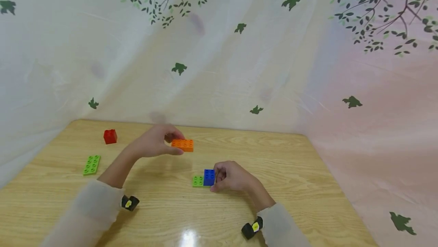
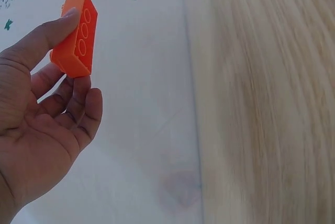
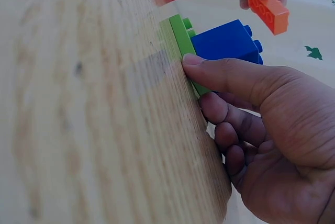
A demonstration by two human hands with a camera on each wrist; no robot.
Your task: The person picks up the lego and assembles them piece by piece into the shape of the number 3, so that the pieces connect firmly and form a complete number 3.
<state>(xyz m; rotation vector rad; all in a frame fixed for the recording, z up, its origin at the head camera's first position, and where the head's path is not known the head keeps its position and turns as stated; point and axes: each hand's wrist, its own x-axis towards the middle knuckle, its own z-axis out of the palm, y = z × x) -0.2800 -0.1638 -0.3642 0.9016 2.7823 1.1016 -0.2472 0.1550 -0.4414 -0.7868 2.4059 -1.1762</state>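
My left hand [image 1: 158,141] pinches an orange toy brick [image 1: 183,145] between thumb and fingers, held up above the table. In the left wrist view the hollow underside of that brick [image 2: 85,31] shows. Lower and to the right, my right hand [image 1: 236,177] grips the right end of a flat light green brick [image 1: 197,181] on the table. A blue brick [image 1: 209,177] stands on that green brick's right part, two green studs bare to its left. The right wrist view shows the thumb [image 3: 194,60] and fingertips at the green brick's edges.
Toward the back left of the wooden table [image 1: 273,155] stands a red brick [image 1: 110,136]. A second flat light green brick [image 1: 91,165] lies at the left, near my left forearm. A pale curtain [image 1: 219,87] with printed leaves rises behind the table.
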